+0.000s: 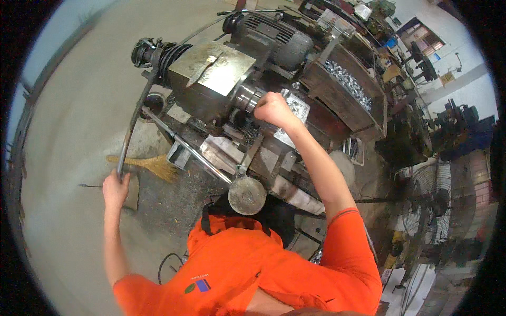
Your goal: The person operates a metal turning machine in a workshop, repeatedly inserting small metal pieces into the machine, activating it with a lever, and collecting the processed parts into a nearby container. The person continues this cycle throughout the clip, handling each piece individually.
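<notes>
Lever (133, 126) in left hand (115, 190)

It slants at ten o'clock, fingers wrapped round its lower end. Right hand (274, 109) curls at the chuck (244, 98) at twelve; cannot tell its pinch. Bin (337, 108) at two, broom (158, 166) at nine.

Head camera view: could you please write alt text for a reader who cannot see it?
A person in orange clothing grips a metal lever with the left hand, while the closed right hand is at the shiny spindle of a workshop machine. Beyond are a motor and a box of small metal pieces; a broom lies on the floor at left.
</notes>
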The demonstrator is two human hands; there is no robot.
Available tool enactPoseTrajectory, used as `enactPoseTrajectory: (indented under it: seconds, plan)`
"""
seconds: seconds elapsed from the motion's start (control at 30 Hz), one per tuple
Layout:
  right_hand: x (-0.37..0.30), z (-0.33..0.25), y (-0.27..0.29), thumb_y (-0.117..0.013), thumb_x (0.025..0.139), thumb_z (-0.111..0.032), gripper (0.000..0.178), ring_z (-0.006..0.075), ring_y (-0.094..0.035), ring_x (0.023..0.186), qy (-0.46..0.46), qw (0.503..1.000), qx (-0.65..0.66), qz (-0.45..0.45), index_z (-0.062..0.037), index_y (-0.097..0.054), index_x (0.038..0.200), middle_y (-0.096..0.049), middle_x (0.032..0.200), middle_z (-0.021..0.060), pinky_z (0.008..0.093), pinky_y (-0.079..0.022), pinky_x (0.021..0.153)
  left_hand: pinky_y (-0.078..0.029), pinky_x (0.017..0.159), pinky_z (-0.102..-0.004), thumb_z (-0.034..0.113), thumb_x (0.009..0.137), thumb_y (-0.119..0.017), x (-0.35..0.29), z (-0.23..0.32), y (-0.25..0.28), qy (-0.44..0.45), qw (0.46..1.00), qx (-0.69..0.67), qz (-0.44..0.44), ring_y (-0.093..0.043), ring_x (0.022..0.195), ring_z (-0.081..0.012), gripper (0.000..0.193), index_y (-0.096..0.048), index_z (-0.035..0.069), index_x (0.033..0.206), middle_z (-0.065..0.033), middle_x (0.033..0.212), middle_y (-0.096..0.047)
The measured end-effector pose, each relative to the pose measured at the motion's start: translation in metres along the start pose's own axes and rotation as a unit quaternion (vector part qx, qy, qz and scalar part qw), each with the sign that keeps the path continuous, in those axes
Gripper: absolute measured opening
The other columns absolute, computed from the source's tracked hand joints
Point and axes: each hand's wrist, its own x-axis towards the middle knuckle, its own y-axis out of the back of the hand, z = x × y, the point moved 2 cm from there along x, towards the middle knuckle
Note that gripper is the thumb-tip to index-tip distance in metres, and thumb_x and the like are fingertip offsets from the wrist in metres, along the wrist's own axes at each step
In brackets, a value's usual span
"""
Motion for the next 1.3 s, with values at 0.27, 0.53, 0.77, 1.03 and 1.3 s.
enactPoseTrajectory:
  seconds: [0.27,0.53,0.77,1.03,1.3]
  plan:
    - [0.000,-0.010,-0.004,-0.056,0.055,-0.019,0.021,0.0362,-0.054,0.055,0.036,0.988,-0.018,0.150,0.0021,-0.058,0.057,-0.053,0.058,0.0225,0.0395,-0.045,0.055,-0.048,0.055,-0.0411,0.013,0.074,-0.058,0.127,-0.146,0.041,-0.136,0.924,0.319,0.162,-0.060,0.059,-0.0296,0.009,-0.051,0.007,0.073,-0.0124,0.062,-0.058]
    - [-0.036,-0.021,0.025,-0.060,0.055,-0.020,0.019,0.0392,-0.057,0.098,-0.029,0.987,0.014,0.158,-0.0038,-0.063,0.064,-0.054,0.117,0.0237,0.0367,-0.046,0.082,-0.049,0.068,-0.0401,0.018,0.079,-0.058,0.163,-0.118,0.012,-0.079,0.979,0.140,0.125,-0.062,0.079,-0.0330,0.024,-0.061,0.003,0.097,-0.0177,0.084,-0.064]
    - [-0.196,0.018,0.075,-0.061,0.058,-0.012,0.015,0.0326,-0.059,0.098,-0.085,0.954,-0.014,0.287,-0.0048,-0.063,0.071,-0.058,0.113,0.0173,0.0338,-0.046,0.083,-0.048,0.072,-0.0435,0.039,0.071,-0.066,0.108,-0.023,-0.211,-0.094,0.980,-0.125,-0.124,-0.060,0.086,-0.0391,0.047,-0.060,0.000,0.097,-0.0208,0.094,-0.063]
    - [-0.400,0.099,0.090,-0.059,0.060,-0.010,0.019,0.0313,-0.059,0.097,-0.376,0.873,-0.154,0.270,-0.0057,-0.068,0.076,-0.060,0.110,0.0153,0.0329,-0.046,0.083,-0.051,0.067,-0.0401,0.034,0.076,-0.063,0.123,0.072,-0.187,-0.349,0.848,0.339,-0.211,-0.063,0.082,-0.0289,0.033,-0.059,0.017,0.105,-0.0092,0.083,-0.064]
    - [-0.585,0.190,0.064,-0.068,0.062,-0.020,0.062,0.0332,-0.053,0.106,-0.593,0.733,-0.322,0.087,-0.0067,-0.050,0.120,-0.054,0.115,0.0192,0.0390,-0.042,0.090,-0.050,0.061,-0.0363,0.034,0.075,-0.068,0.140,0.020,-0.151,-0.139,0.979,-0.005,-0.148,-0.065,0.072,-0.0257,0.041,-0.061,0.006,0.104,-0.0132,0.081,-0.066]
